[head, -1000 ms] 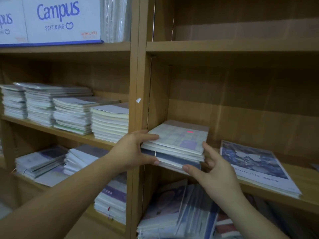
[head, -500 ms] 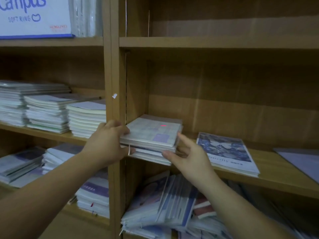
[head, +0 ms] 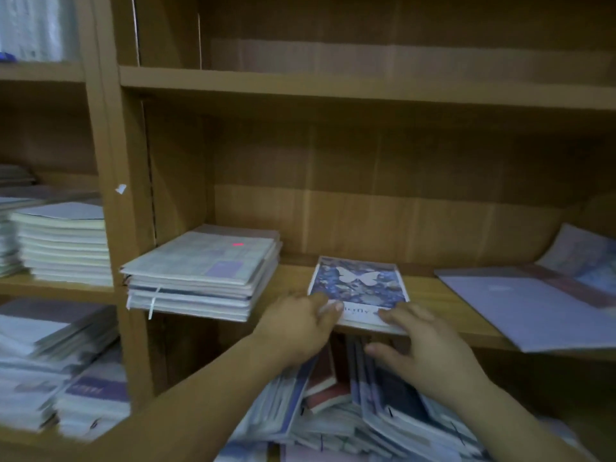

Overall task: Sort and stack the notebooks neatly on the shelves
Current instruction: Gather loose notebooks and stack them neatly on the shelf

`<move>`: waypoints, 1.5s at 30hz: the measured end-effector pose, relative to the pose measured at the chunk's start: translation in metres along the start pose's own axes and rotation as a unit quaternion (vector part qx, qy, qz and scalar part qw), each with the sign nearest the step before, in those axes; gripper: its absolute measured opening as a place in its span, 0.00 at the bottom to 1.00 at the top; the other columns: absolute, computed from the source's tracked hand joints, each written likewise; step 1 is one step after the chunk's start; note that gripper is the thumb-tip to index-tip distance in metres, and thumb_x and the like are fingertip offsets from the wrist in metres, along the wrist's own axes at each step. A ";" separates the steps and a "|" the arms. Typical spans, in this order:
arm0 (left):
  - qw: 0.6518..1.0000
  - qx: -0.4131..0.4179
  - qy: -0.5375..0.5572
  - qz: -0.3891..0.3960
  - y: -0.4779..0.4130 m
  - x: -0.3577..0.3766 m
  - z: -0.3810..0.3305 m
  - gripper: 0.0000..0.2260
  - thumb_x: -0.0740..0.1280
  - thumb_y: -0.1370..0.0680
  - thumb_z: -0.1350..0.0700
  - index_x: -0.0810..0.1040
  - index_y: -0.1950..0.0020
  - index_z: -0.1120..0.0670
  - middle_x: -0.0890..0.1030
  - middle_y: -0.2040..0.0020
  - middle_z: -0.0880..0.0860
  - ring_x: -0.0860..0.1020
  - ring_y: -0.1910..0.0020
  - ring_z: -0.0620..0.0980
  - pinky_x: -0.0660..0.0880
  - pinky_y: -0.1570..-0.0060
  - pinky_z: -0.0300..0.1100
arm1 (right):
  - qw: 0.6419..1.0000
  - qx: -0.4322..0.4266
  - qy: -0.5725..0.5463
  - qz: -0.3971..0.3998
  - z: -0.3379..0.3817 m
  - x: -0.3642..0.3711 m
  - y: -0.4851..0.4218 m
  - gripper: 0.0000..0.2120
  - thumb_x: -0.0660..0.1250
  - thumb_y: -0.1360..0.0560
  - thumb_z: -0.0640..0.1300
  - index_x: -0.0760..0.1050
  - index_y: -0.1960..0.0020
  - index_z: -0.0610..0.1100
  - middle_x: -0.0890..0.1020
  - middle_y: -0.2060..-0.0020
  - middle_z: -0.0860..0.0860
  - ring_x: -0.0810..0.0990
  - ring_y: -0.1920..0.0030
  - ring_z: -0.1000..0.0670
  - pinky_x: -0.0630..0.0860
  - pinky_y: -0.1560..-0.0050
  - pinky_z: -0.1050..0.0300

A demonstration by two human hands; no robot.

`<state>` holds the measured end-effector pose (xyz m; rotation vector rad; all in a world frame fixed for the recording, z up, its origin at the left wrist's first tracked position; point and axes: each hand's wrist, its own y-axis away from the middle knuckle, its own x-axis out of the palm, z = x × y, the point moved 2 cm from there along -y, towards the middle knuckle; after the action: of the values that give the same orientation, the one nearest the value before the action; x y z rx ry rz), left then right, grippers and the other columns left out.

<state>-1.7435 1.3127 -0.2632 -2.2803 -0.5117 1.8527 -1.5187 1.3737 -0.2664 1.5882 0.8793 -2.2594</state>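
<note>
While both hands work at the front lip of the wooden shelf (head: 450,315), the left hand (head: 296,328) pinches the near left corner of the butterfly notebook (head: 358,288), thumb on the cover and the other fingers curled out of sight. The right hand (head: 430,355) rests loosely spread fingers on its near right corner, thumb apart below. Left of the fingers sits a squared stack of notebooks (head: 203,271), right of them lies a lavender notebook (head: 533,308), and beneath them sprawls a loose heap (head: 333,411).

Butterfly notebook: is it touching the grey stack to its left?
Apart. The head view shows a strip of bare shelf between the butterfly notebook and the grey stack.
</note>
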 end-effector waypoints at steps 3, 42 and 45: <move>0.994 -0.010 0.014 -0.110 0.008 0.002 -0.004 0.27 0.53 0.23 0.30 0.80 0.54 0.49 0.82 0.56 0.50 0.80 0.53 0.55 0.77 0.54 0.49 | 0.996 0.015 -0.072 -0.058 -0.004 -0.006 0.019 0.21 0.66 0.31 0.73 0.80 0.48 0.59 0.71 0.50 0.64 0.74 0.47 0.60 0.72 0.51 0.61; 0.861 -0.279 0.323 -0.275 0.074 -0.151 0.122 0.15 0.73 0.25 0.43 0.84 0.56 0.55 0.85 0.61 0.51 0.82 0.59 0.50 0.76 0.62 0.43 | 0.842 0.050 -0.538 -0.008 0.184 -0.023 -0.063 0.04 0.69 0.20 0.43 0.81 0.48 0.44 0.86 0.61 0.51 0.81 0.68 0.56 0.69 0.73 0.64; 0.858 -0.289 0.357 -0.230 0.088 -0.138 0.164 0.20 0.75 0.28 0.38 0.83 0.50 0.54 0.84 0.55 0.54 0.80 0.57 0.51 0.75 0.60 0.44 | 0.865 0.036 -0.501 0.011 0.213 -0.004 -0.072 0.05 0.70 0.21 0.45 0.81 0.49 0.43 0.86 0.56 0.50 0.83 0.59 0.54 0.73 0.65 0.62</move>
<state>-1.9122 1.1670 -0.2017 -2.6134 -1.4363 0.5821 -1.7180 1.3024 -0.1908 0.2473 0.4526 -2.5970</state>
